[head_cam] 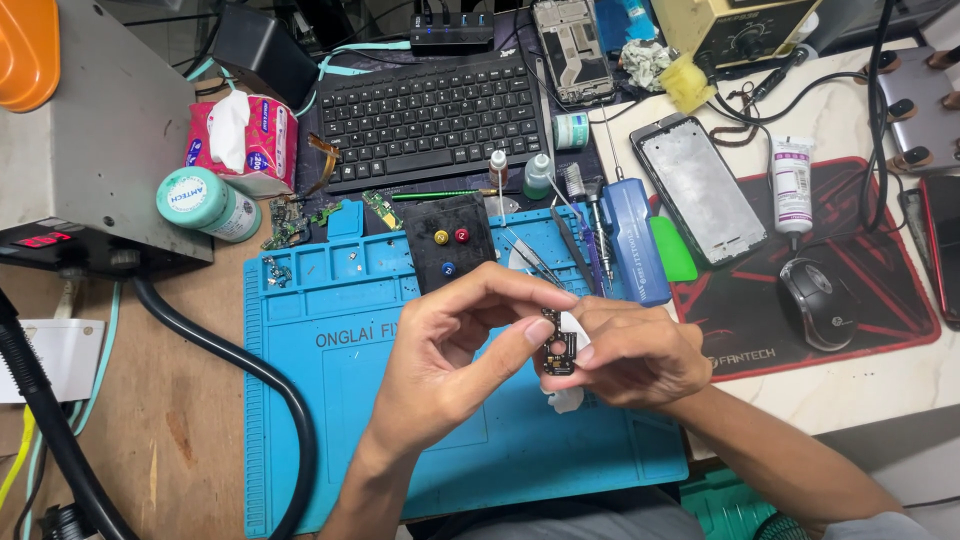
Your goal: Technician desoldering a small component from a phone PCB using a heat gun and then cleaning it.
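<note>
Left hand: left hand (450, 345) curled, thumb and forefinger pinching the top edge of a small board (556, 350).
Right hand: right hand (635, 355) closed on the board's right side; a white scrap (566, 398) shows beneath it.
Board: held between both hands above the blue mat (330, 400), at centre of view, clear of the surface.
Progress: board out and in hand; nothing fitted yet, I judge. The phone frame (700, 190) lies bare at 1 o'clock.
Around: black box (450, 245) and tweezers (540, 262) at 12 o'clock; keyboard (430, 115) beyond; mouse (815, 303) at 3 o'clock; tissue pack (245, 140) at 10 o'clock.
</note>
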